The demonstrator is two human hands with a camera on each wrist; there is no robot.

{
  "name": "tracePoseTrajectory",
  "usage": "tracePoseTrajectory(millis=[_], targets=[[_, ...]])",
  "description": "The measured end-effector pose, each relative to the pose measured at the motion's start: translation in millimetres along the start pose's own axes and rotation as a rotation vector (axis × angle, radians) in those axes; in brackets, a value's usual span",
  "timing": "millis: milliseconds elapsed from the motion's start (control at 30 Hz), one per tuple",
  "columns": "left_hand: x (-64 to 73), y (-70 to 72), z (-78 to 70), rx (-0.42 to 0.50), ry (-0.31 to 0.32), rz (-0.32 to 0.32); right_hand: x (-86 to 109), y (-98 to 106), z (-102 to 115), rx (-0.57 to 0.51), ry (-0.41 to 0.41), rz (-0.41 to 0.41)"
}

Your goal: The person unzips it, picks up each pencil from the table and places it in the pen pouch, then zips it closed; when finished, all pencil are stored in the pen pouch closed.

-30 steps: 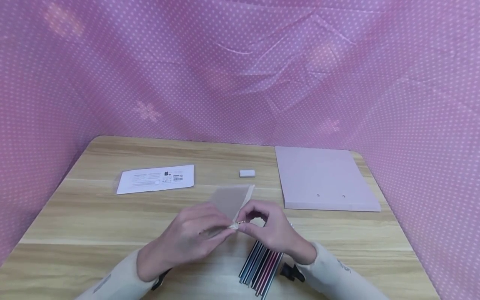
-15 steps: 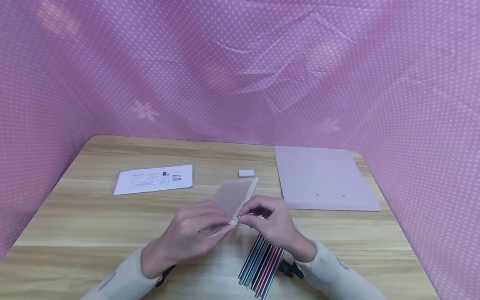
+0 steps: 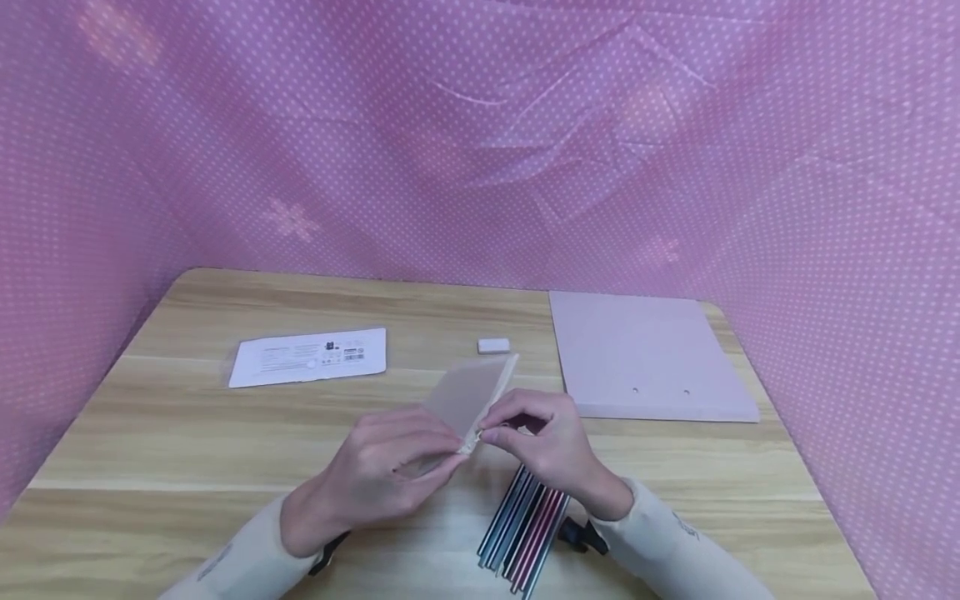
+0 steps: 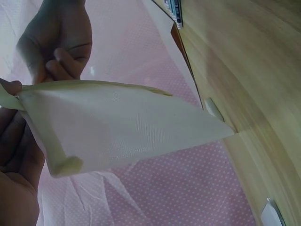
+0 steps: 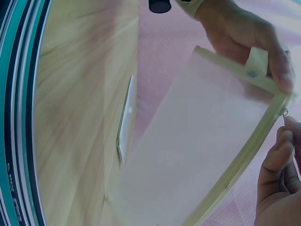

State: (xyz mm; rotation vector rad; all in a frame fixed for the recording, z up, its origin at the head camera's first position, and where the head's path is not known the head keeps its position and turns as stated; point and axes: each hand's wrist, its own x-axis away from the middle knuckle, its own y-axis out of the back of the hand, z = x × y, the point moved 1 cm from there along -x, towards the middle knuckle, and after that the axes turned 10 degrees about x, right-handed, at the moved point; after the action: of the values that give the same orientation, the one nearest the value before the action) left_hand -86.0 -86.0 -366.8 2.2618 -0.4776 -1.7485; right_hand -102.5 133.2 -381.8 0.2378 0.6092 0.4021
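A translucent mesh zip pouch with a cream border is held up above the table in the head view. My left hand grips its near corner between thumb and fingers, beside a small fabric tab. At the same corner my right hand pinches the small metal zipper pull between thumb and forefinger. In the left wrist view the mesh side of the pouch spreads out flat, with its far end tapering toward the table. Beneath my right hand lies a bundle of pencils, dark and red, partly covered by it.
A white eraser lies beyond the pouch. Back left is a flat white printed package. A pale pink folder or board with two small holes lies at the back right. Polka-dot pink cloth hangs around the wooden table.
The pouch has been raised and tilted slightly, so its far edge sits higher and a little to the right. My right hand has moved slightly upward with the zipper pull.
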Motion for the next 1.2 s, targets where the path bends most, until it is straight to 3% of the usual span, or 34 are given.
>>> tracePoseTrajectory(millis=[467,867,1067,1200], targets=[[-4.8,5.6,-5.4,0.027,-0.097,-0.015,-5.2,14,-20,0.114,-0.086,-0.080],[-10.1,7.5,-10.6,0.054,-0.127,0.000,-11.1,28,-32,0.187,-0.213,-0.131],[-10.9,7.0,-12.7,0.066,-0.145,0.010,-12.4,32,-33,0.196,-0.238,-0.156],[-15.0,8.5,-16.0,0.080,-0.195,-0.009,-14.6,38,-35,0.217,-0.246,-0.166]])
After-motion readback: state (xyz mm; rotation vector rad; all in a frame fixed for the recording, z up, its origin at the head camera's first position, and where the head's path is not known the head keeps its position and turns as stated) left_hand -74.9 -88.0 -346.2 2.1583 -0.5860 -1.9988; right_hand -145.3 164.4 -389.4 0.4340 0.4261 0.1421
